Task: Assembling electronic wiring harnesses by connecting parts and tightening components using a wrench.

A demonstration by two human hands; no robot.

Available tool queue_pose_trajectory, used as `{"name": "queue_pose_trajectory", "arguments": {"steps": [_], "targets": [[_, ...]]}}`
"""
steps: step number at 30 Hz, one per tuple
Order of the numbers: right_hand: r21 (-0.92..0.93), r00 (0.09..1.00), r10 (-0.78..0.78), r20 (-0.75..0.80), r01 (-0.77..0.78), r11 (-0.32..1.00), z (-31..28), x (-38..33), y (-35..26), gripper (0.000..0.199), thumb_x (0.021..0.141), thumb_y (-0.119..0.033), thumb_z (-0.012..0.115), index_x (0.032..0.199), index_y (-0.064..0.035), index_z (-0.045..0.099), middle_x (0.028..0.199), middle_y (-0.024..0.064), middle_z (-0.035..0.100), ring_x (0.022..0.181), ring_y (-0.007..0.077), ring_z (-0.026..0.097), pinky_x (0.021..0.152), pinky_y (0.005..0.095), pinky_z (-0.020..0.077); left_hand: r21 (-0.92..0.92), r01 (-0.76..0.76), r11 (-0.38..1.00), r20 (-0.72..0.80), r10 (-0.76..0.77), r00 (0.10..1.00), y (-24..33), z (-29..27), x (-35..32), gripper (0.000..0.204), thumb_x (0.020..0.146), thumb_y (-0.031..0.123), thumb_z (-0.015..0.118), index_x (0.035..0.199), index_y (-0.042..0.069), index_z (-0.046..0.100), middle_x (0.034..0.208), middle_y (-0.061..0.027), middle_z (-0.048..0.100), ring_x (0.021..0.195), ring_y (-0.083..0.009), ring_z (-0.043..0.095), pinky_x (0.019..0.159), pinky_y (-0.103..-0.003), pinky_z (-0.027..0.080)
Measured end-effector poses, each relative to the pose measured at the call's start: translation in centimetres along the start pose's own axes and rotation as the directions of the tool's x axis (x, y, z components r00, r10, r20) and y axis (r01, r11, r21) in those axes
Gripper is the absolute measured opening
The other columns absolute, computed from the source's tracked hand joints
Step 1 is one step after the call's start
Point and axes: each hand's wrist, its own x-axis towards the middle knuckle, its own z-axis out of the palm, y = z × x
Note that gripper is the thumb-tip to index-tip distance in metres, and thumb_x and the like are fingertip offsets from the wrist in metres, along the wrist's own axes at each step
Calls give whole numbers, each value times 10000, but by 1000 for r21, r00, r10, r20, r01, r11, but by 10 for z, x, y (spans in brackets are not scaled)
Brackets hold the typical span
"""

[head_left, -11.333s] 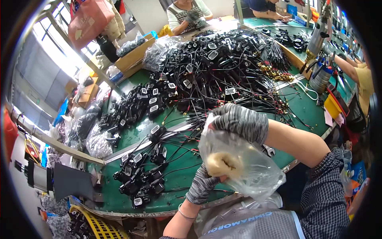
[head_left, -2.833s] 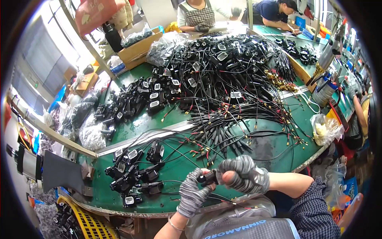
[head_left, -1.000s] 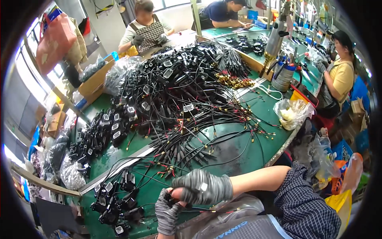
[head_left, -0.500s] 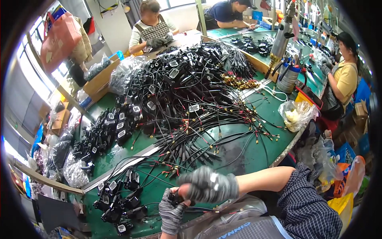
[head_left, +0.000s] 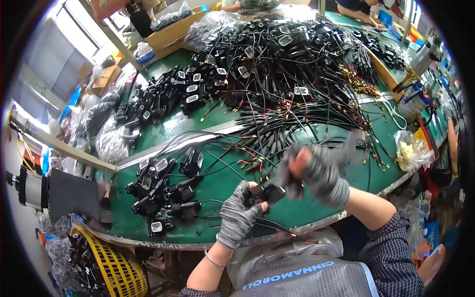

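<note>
My left hand [head_left: 236,218], in a grey knit fingerless glove, is closed around a black plastic housing [head_left: 271,193] just above the near edge of the bench. A thin black cable with small coloured wire ends [head_left: 302,238] trails below that hand toward the right. Close by on the right is my right hand [head_left: 319,175], also gloved. Motion smears its fingers, so whether it grips anything cannot be made out. To the left of my hands, several black housings [head_left: 153,190] with clear windows lie in a small group, their cables running to the right.
A large heap of black housings and cables [head_left: 277,64] covers the far middle of the green bench [head_left: 222,171]. A metal strip [head_left: 188,141] crosses the bench. Plastic bags [head_left: 111,141] lie at left, a yellow basket [head_left: 116,270] below. Other people work at the far side.
My view has swung down and left, bringing the yellow basket into sight. The right hand, formerly over the left one, has moved away up and right, exposing the housing in my left hand.
</note>
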Motion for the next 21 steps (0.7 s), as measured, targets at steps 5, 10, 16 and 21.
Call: {"name": "queue_pose_trajectory", "arguments": {"steps": [5,10,16,21], "targets": [[-474,951,-195,241,291,831,14,7,-14,462,798,-508,403,652,-76,479,519,59,521,334,114,451,279,197,328,296,-183,937,7,190,982,28,10,-2,303,592,48,612,875,88,512,785,-82,569,682,-253,543,630,-321,416],[-192,816,561,140,-533,824,-13,36,-4,399,805,-476,406,709,-92,454,540,60,520,353,129,461,298,213,341,764,-581,282,323,612,722,17,-2,0,273,624,32,594,880,71,508,810,-73,581,701,-240,570,618,-294,435],[-73,999,-34,13,35,997,1,7,-1,457,795,-491,419,620,-73,480,475,69,505,298,139,435,247,223,291,195,14,981,90,-32,995,5,-5,3,316,620,57,623,905,62,488,845,-86,561,703,-256,541,614,-326,419],[-449,917,-337,215,399,799,20,9,-5,470,779,-511,436,614,-73,479,464,66,497,294,122,425,238,213,264,-259,48,965,46,-37,998,10,6,3,308,610,70,619,896,99,509,846,-83,558,710,-213,539,611,-318,396]]}}
